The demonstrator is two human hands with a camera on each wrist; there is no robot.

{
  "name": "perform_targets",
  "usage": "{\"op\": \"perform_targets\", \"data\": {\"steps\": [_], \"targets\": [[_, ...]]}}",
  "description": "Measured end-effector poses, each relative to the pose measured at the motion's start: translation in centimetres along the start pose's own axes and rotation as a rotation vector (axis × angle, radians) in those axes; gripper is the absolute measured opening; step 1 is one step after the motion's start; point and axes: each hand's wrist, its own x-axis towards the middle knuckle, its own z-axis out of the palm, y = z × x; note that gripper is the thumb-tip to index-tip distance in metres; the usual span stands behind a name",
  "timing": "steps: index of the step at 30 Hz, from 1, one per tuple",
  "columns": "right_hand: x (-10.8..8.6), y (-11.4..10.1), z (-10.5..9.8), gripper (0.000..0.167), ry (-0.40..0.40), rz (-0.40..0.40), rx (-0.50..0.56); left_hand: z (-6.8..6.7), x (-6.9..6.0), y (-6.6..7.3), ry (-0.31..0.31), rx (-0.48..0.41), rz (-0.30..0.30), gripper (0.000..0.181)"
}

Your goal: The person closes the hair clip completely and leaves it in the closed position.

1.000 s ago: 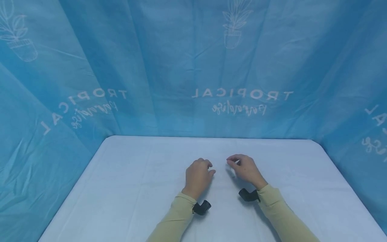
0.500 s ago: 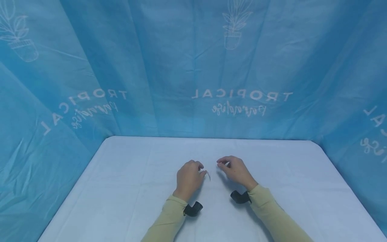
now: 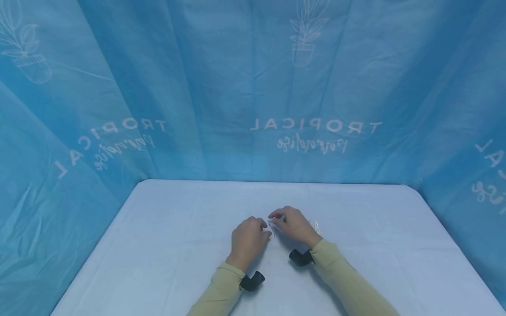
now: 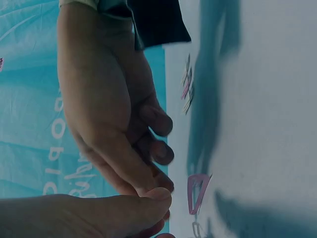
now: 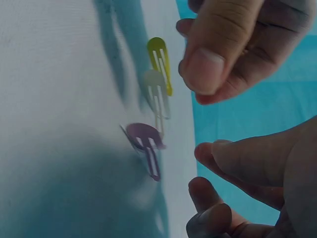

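Observation:
My left hand (image 3: 250, 241) hovers over the white table with thumb and index slightly apart and nothing visible between them. My right hand (image 3: 295, 224) is close beside it, index and thumb tips near each other; I see nothing held there. In the right wrist view a yellow snap hair clip (image 5: 157, 52), a whitish snap hair clip (image 5: 154, 83) and a purple snap hair clip (image 5: 142, 130) lie in a row under the fingertips. A thin piece of the purple clip stands out at its side. The left wrist view shows the purple clip (image 4: 190, 196) below both hands.
A small group of hair clips (image 4: 187, 89) lies on the table (image 3: 189, 263) to the right of my right hand. Blue curtains (image 3: 221, 96) with printed lettering enclose the back and sides. Black wrist cameras (image 3: 253, 281) stick out from both sleeves.
Both hands first shift left, then the right hand alone moves on toward the left one. The clip by the left thumb and the group behind the right hand come into sight.

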Motion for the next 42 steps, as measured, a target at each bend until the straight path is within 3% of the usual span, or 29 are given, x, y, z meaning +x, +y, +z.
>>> {"op": "perform_targets", "data": {"steps": [18, 26, 42], "targets": [[-0.1, 0.4, 0.7, 0.017, -0.041, -0.072, -0.045, 1.6, -0.6, 0.4, 0.029, 0.021, 0.051, 0.022], [-0.2, 0.5, 0.8, 0.015, -0.060, -0.024, -0.040, 2.2, -0.7, 0.6, 0.019, 0.071, 0.055, 0.022], [-0.3, 0.2, 0.7, 0.013, -0.060, -0.005, -0.032, 2.2, -0.8, 0.8, 0.023, 0.077, 0.062, 0.021]]}}
